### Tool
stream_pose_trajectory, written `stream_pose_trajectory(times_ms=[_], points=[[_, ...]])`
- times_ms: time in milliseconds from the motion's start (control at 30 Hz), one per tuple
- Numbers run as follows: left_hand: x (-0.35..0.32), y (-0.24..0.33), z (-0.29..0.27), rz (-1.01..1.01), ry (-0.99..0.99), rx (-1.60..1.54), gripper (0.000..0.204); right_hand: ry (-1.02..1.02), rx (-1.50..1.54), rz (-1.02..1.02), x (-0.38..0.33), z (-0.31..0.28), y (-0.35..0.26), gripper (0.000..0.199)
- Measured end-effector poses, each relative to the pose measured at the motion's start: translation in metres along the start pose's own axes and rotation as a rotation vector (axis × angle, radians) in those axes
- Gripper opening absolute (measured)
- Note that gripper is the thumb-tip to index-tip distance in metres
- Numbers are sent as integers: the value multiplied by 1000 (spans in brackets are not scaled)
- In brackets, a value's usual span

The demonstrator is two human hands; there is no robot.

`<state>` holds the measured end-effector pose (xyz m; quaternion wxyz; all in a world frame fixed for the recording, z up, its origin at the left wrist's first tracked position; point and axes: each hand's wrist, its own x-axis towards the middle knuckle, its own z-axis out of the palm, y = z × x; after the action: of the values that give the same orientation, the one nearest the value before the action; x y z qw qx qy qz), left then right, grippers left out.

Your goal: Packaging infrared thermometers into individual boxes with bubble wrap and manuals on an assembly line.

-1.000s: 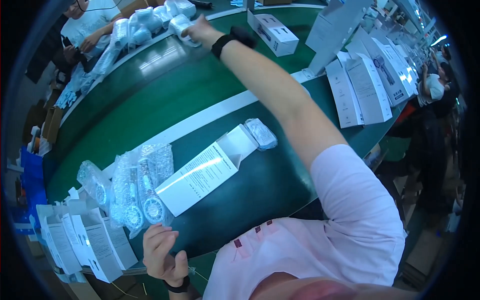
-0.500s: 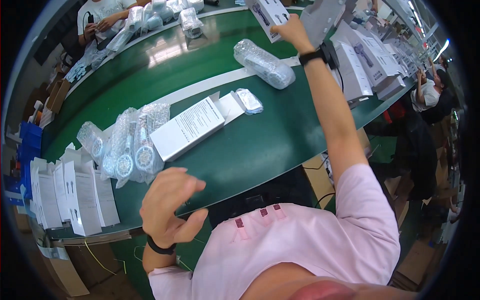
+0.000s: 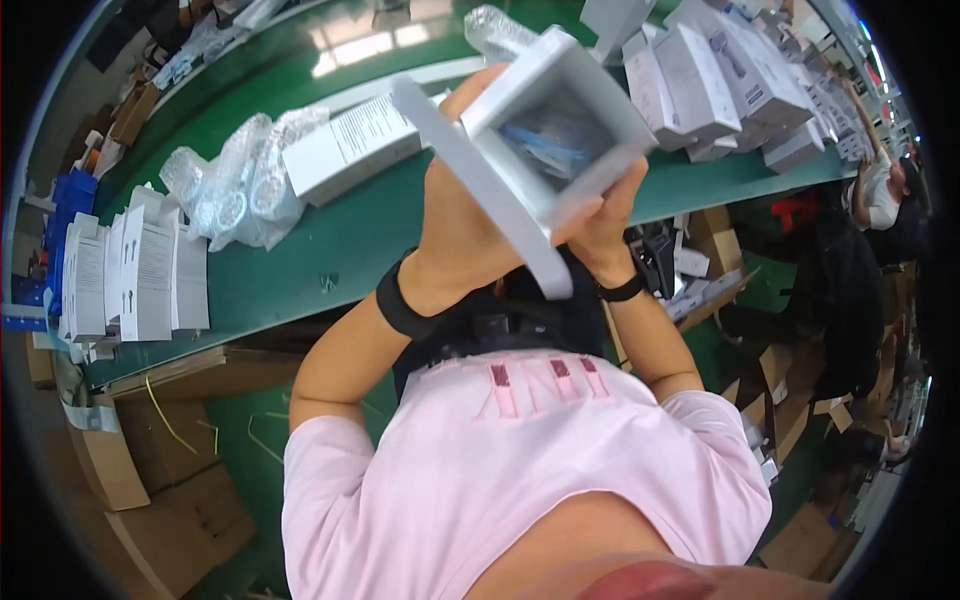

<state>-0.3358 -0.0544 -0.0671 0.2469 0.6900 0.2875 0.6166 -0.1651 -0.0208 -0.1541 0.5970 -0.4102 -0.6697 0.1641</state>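
Observation:
A white carton (image 3: 515, 80) is raised in front of me, its open end tilted toward my view and a long flap hanging off its left side. Down inside shows something light blue (image 3: 550, 148), too shadowed to name. My left hand (image 3: 455, 225) grips the carton from the left, fingers partly hidden behind the flap. At its lower right side my right hand (image 3: 608, 220) is closed around the carton too. Behind the left hand, another white carton (image 3: 350, 150) lies on the green table (image 3: 330, 235).
Several bubble-wrapped items (image 3: 240, 190) lie at the left, beside upright white cartons (image 3: 150, 270). One more bubble-wrapped item (image 3: 495, 35) is behind the held carton. White cartons (image 3: 690, 85) stack along the right. A person (image 3: 880, 190) sits far right.
My right hand has brought a carton back from the far side of the table to in front of me. My left hand, empty before, now holds it as well.

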Motion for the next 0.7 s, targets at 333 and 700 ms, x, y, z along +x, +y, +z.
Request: stream_pose_trajectory(times_ms=[333, 700], points=[[11, -16, 8, 141, 22, -153, 60, -32, -44, -173, -6, -8, 30, 98], [-2, -10, 5, 59, 103, -173, 86, -41, -165, -263, 17, -6, 5, 98]])
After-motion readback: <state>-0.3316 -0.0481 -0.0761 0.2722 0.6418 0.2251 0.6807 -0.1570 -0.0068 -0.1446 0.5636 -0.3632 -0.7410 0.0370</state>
